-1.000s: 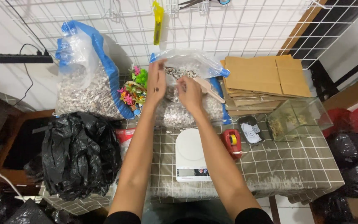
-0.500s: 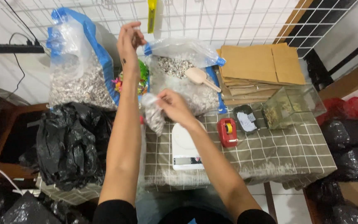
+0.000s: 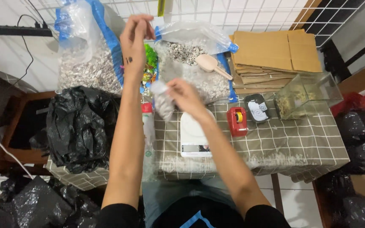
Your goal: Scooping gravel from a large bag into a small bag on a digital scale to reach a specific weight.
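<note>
Head view, near to far. The right hand [image 3: 185, 95] grips a small clear bag [image 3: 162, 101] of pale gravel by its top; the bag hangs left of and just below the fingers, above the left end of a white scale [image 3: 194, 136]. The left hand [image 3: 134, 39] is raised higher and farther out, fingers pinched together at the tips; whether anything is pinched between them cannot be told. It is well apart from the small bag.

The scale sits on a table [image 3: 300, 143] covered with a grey checked cloth. To the right of the scale stand a red tape dispenser [image 3: 237, 120], a small black tray [image 3: 256, 110] and a clear tank [image 3: 307, 95]. At the table's left edge lies a crumpled black bag [image 3: 79, 126].

Farther back, an open gravel sack [image 3: 191, 63] holds a beige scoop [image 3: 212, 65]; a second sack [image 3: 85, 63] stands to its left, flat cardboard [image 3: 271, 52] to its right. A white wire grid [image 3: 250, 14] backs the wall.
</note>
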